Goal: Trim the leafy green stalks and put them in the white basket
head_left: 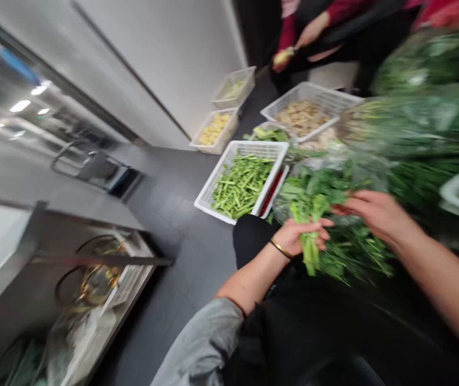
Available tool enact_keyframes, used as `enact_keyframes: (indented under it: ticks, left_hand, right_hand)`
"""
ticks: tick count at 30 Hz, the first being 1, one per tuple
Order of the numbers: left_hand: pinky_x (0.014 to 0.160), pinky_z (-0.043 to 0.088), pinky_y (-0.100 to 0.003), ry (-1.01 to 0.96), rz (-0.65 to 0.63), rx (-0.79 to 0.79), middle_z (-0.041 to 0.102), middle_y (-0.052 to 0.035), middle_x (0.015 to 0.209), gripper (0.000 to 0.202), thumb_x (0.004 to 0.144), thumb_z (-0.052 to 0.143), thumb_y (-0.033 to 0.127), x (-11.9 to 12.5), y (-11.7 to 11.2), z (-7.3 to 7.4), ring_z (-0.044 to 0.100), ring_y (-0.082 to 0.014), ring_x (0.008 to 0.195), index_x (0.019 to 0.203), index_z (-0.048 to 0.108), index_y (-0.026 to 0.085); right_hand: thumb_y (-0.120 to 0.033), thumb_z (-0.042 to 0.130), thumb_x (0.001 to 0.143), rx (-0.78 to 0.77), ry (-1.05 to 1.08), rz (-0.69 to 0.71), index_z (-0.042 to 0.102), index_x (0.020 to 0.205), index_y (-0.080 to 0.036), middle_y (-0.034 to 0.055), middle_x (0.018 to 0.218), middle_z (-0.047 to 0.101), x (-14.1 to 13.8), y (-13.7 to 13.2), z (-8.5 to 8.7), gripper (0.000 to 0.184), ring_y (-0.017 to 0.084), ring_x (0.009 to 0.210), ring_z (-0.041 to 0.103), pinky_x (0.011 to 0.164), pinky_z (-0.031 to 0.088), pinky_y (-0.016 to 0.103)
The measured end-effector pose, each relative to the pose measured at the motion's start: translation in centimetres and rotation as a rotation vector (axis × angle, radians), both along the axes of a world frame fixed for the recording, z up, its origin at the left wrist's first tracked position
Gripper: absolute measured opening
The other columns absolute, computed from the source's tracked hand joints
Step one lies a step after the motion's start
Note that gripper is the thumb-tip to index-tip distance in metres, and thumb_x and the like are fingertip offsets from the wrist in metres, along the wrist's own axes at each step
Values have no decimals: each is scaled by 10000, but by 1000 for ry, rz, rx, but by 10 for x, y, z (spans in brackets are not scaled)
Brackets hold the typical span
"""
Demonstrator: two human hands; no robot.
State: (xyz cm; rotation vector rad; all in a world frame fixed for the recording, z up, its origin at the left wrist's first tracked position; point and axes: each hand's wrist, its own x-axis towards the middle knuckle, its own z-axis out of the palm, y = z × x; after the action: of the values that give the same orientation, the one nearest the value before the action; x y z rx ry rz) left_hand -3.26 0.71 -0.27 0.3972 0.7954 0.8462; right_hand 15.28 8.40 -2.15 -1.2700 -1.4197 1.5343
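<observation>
My left hand point(293, 237) is closed around the pale stems of a bunch of leafy greens point(311, 201), stalk ends pointing down toward my lap. On the right of that bunch, my right hand point(368, 210) has its fingers curled together by the leaves; whatever is between them is too blurred to make out. Below both hands lie more loose dark greens point(358, 252). A white basket of cut green stalks point(242, 187) stands just beyond my knee, with a second tray of something red point(272, 190) partly hidden under its edge.
Farther off are a white basket point(271, 110) of brownish pieces and tubs of pale yellow pieces point(214, 128). Bagged greens point(422, 123) pile up at right. A co-worker's hand point(311, 31) works at the top. Metal shelving point(104, 261) stands on the left.
</observation>
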Motion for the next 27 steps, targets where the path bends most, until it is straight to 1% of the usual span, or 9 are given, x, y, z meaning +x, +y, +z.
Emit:
enact_keyframes:
  ticks: [2, 5, 8, 12, 15, 17, 23, 25, 27]
  left_hand:
    - [502, 480, -260, -60, -32, 27, 624, -44, 614, 288, 704, 682, 263, -5, 3, 5, 534, -106, 449, 927, 665, 82]
    - [524, 510, -286, -49, -67, 47, 660, -76, 661, 301, 712, 675, 272, 0, 6, 9, 586, -139, 490, 933, 657, 69]
    - [616, 543, -318, 40, 116, 9, 691, -88, 741, 281, 689, 694, 235, 14, 5, 11, 643, -167, 588, 923, 633, 91]
    - [583, 523, -282, 113, 407, -18, 662, -54, 655, 239, 622, 732, 193, 28, 5, 8, 608, -135, 524, 782, 574, 114]
    - [584, 512, -271, 126, 531, 3, 611, -10, 582, 280, 587, 754, 221, 32, 7, 5, 581, -116, 485, 725, 524, 137]
    - [590, 516, -287, 147, 543, 18, 614, -8, 597, 334, 570, 772, 253, 32, 8, 6, 598, -132, 505, 741, 504, 151]
    - [554, 512, -265, 346, 562, 152, 617, 6, 645, 433, 516, 820, 273, 43, 1, 8, 616, -134, 524, 809, 529, 141]
    - [539, 512, -252, 362, 550, 162, 612, 9, 640, 441, 502, 827, 267, 46, 1, 7, 618, -133, 526, 811, 541, 136]
    - [509, 501, -231, 310, 549, 111, 597, 18, 603, 404, 514, 818, 243, 44, 2, 6, 600, -120, 495, 783, 537, 135]
  right_hand:
    - [-550, 698, 622, -55, 45, 226, 649, 649, -155, 53, 644, 654, -11, -8, 28, 398, 205, 663, 609, 662, 472, 335]
    - [-571, 666, 654, 10, 55, 190, 619, 597, -163, 21, 593, 624, -25, -9, 35, 414, 165, 591, 569, 599, 445, 297]
    - [-525, 634, 704, 127, -133, 65, 616, 561, -157, 23, 542, 596, -24, -8, 27, 395, 148, 513, 529, 522, 406, 278]
    - [-383, 564, 801, 632, -382, -40, 659, 634, -155, 80, 677, 647, -16, -25, 26, 298, 194, 650, 590, 612, 450, 310]
    - [-296, 506, 853, 974, -317, 93, 702, 905, -181, 101, 907, 675, -8, -47, 29, 233, 200, 813, 612, 728, 466, 327]
    - [-308, 499, 861, 948, -245, 164, 690, 976, -190, 92, 913, 675, -4, -52, 30, 252, 187, 802, 619, 719, 474, 315]
    - [-442, 527, 830, 306, -375, 87, 632, 623, -173, 32, 503, 605, -9, -25, 32, 356, 165, 464, 565, 501, 440, 292]
    - [-454, 540, 816, 310, -371, 54, 577, 524, -184, 36, 471, 588, -14, -22, 31, 399, 171, 451, 559, 493, 438, 301]
    - [-435, 561, 799, 467, -321, 28, 574, 521, -198, 47, 512, 612, -16, -29, 28, 365, 187, 516, 591, 539, 464, 319]
